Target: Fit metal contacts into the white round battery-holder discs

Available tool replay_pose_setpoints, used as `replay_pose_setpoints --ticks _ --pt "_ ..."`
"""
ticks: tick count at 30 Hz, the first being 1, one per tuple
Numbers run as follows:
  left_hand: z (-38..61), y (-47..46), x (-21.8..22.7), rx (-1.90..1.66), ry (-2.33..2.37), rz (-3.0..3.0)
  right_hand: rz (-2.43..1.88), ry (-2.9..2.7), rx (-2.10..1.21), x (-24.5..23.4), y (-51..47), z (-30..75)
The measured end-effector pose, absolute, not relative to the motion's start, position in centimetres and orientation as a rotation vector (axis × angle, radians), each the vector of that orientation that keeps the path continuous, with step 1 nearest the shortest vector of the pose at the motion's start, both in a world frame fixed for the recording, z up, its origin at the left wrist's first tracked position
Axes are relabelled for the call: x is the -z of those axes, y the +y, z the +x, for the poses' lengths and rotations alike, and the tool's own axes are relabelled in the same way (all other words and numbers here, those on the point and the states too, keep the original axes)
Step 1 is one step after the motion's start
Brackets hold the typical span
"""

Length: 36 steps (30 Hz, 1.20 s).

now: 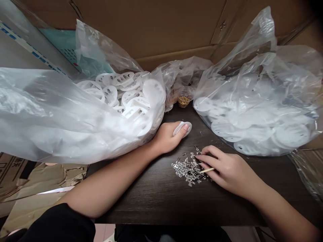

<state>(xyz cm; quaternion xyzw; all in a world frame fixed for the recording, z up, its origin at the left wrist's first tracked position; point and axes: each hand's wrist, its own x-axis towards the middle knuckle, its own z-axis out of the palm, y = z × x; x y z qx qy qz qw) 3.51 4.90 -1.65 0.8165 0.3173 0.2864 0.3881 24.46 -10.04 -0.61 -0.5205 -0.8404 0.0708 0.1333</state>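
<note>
My left hand (169, 137) is closed around a white round plastic disc (178, 128), with the thumb pressed on its upper face. A loose pile of small shiny metal pieces (188, 170) lies on the dark table just below that hand. At the pile's right edge, my right hand (227, 169) has its fingers bent, with the fingertips touching or very near the pieces. A thin pale stick (207, 170), apparently wooden, is tucked between its fingers. Whether the fingertips also pinch a metal piece is too small to tell.
An open clear plastic bag (101, 134) full of white slotted discs (136, 107) stands left. Another bag of white discs (254, 127) stands right. Between them at the back sits a smaller bag with gold-coloured pieces (183, 101). Cardboard (151, 30) walls the dark table (151, 198).
</note>
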Motion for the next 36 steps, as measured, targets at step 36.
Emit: replay_pose_setpoints --ticks 36 --pt "4.5 3.2 1.3 -0.528 0.684 1.263 -1.355 -1.835 -0.190 1.7 -9.4 23.8"
